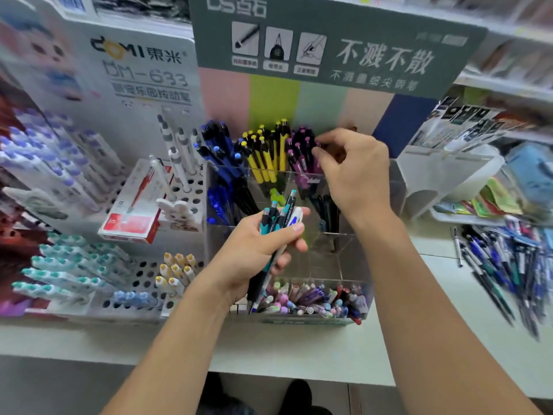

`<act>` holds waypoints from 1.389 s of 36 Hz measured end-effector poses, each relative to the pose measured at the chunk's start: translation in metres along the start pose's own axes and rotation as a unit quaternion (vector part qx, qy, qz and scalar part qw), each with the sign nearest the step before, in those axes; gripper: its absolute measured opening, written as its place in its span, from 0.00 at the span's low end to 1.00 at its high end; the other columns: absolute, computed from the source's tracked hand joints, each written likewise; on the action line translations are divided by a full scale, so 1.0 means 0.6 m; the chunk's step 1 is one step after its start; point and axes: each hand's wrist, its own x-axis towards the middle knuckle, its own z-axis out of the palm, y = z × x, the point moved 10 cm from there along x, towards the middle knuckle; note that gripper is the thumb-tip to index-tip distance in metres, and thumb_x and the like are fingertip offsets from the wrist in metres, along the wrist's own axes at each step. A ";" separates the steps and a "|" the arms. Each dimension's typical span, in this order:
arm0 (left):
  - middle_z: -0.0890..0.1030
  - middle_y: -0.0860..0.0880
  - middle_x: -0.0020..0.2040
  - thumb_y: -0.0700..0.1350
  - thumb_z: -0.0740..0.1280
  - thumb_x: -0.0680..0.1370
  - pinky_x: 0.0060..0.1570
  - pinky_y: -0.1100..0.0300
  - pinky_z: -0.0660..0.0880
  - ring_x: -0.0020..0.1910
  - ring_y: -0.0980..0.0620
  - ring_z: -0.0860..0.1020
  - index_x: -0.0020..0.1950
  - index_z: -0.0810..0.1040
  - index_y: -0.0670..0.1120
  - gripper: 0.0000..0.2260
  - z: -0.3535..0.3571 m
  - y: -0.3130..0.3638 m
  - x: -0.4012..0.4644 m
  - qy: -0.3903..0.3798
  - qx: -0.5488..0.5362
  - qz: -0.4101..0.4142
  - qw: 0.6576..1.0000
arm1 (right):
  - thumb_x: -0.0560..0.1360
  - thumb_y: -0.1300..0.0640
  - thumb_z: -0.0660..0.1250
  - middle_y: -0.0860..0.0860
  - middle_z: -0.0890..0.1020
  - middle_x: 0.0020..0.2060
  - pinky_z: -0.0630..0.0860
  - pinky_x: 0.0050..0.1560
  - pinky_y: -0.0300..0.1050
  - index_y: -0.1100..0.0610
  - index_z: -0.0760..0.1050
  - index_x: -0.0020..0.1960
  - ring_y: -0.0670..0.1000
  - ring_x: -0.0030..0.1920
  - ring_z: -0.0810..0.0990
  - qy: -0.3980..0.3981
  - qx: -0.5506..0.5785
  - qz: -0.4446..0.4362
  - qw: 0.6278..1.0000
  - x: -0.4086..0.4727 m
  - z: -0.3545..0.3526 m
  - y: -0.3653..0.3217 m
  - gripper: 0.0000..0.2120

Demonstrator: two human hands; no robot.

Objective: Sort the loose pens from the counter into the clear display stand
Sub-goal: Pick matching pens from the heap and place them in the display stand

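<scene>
- The white card (143, 70) at upper left bears the logo "DOMI 東米"; below it stands "DM-633", then a blurred line of Chinese characters that cannot be read with certainty.
- The grey-green sign (329, 46) at top centre carries "DS 点石" in its upper left corner.
- On that sign, large white characters read "不溅不散"; the smaller line beneath is too blurred to read in full.
- Three small pictures on the sign have captions under them, too small to read.
- A held pen (285, 212) shows print along its barrel, illegible.
</scene>
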 end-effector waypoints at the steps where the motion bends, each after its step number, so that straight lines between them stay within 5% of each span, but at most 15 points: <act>1: 0.81 0.47 0.38 0.43 0.69 0.80 0.24 0.65 0.65 0.26 0.55 0.69 0.60 0.82 0.52 0.10 -0.001 -0.001 0.000 0.004 0.001 -0.002 1.000 | 0.75 0.55 0.73 0.51 0.85 0.43 0.77 0.48 0.47 0.54 0.86 0.53 0.50 0.43 0.81 0.004 -0.015 0.004 1.000 0.002 -0.002 -0.001 0.08; 6: 0.82 0.45 0.37 0.40 0.70 0.79 0.23 0.64 0.62 0.23 0.55 0.66 0.53 0.72 0.44 0.08 -0.001 0.006 0.002 0.018 0.025 0.013 0.999 | 0.74 0.48 0.75 0.48 0.81 0.35 0.73 0.40 0.40 0.53 0.85 0.51 0.44 0.34 0.75 0.014 0.055 0.049 0.997 -0.025 -0.023 -0.009 0.10; 9: 0.81 0.46 0.34 0.38 0.72 0.78 0.23 0.63 0.64 0.23 0.54 0.68 0.52 0.69 0.45 0.12 0.005 0.018 0.002 0.013 0.065 0.038 0.997 | 0.72 0.45 0.77 0.47 0.81 0.31 0.71 0.33 0.40 0.53 0.85 0.44 0.42 0.30 0.72 -0.144 0.166 0.108 0.970 -0.088 0.014 -0.001 0.11; 12: 0.81 0.48 0.32 0.34 0.71 0.77 0.23 0.64 0.65 0.24 0.56 0.69 0.53 0.68 0.46 0.14 0.015 0.017 0.003 0.005 0.101 0.027 0.995 | 0.73 0.54 0.78 0.52 0.81 0.29 0.74 0.34 0.46 0.56 0.84 0.39 0.49 0.30 0.76 -0.279 0.276 0.161 0.906 -0.155 0.059 0.010 0.07; 18: 0.81 0.49 0.35 0.38 0.72 0.77 0.23 0.63 0.66 0.25 0.55 0.71 0.60 0.69 0.44 0.16 0.037 -0.001 0.010 -0.020 0.106 -0.012 0.994 | 0.77 0.64 0.71 0.61 0.82 0.34 0.77 0.31 0.42 0.67 0.81 0.45 0.51 0.29 0.78 -0.248 0.404 0.244 0.846 -0.170 0.060 0.036 0.06; 25: 0.79 0.49 0.32 0.39 0.72 0.78 0.23 0.61 0.65 0.24 0.55 0.68 0.57 0.69 0.47 0.14 0.052 -0.007 0.019 -0.011 0.129 -0.010 0.992 | 0.75 0.60 0.74 0.54 0.86 0.39 0.78 0.38 0.39 0.60 0.85 0.48 0.47 0.37 0.82 -0.280 0.371 0.233 0.854 -0.166 0.047 0.044 0.04; 32: 0.79 0.50 0.33 0.40 0.72 0.78 0.23 0.63 0.64 0.25 0.55 0.68 0.64 0.68 0.43 0.18 0.074 0.008 0.026 -0.030 0.138 -0.007 0.990 | 0.78 0.64 0.70 0.57 0.86 0.37 0.75 0.28 0.36 0.68 0.82 0.50 0.47 0.29 0.81 -0.206 0.412 0.283 0.841 -0.157 0.022 0.057 0.06; 36: 0.77 0.50 0.32 0.41 0.71 0.79 0.24 0.62 0.61 0.25 0.55 0.66 0.58 0.68 0.46 0.13 0.088 0.012 0.027 -0.061 0.133 -0.015 0.989 | 0.78 0.63 0.69 0.52 0.86 0.37 0.76 0.33 0.35 0.59 0.82 0.46 0.45 0.33 0.82 -0.156 0.428 0.286 0.843 -0.133 -0.007 0.070 0.04; 42: 0.71 0.50 0.32 0.43 0.67 0.82 0.24 0.63 0.59 0.25 0.55 0.62 0.54 0.70 0.45 0.07 0.085 0.005 0.031 -0.051 0.102 -0.026 0.993 | 0.78 0.63 0.70 0.49 0.84 0.35 0.78 0.37 0.37 0.57 0.80 0.43 0.45 0.35 0.80 0.108 0.482 0.284 0.822 -0.074 -0.143 0.132 0.06; 46: 0.72 0.50 0.33 0.45 0.66 0.83 0.24 0.64 0.59 0.25 0.56 0.62 0.51 0.70 0.46 0.06 0.075 0.006 0.039 -0.025 0.053 -0.017 0.998 | 0.75 0.56 0.76 0.44 0.84 0.32 0.80 0.38 0.45 0.55 0.79 0.42 0.46 0.33 0.80 0.316 0.312 0.120 0.888 -0.055 -0.294 0.134 0.07; 50: 0.75 0.49 0.36 0.43 0.65 0.83 0.23 0.66 0.60 0.26 0.56 0.63 0.50 0.72 0.45 0.04 0.076 0.009 0.047 -0.025 0.030 -0.008 0.999 | 0.75 0.51 0.75 0.42 0.83 0.33 0.81 0.37 0.48 0.53 0.79 0.44 0.47 0.34 0.83 0.309 0.156 0.079 0.935 -0.028 -0.271 0.124 0.07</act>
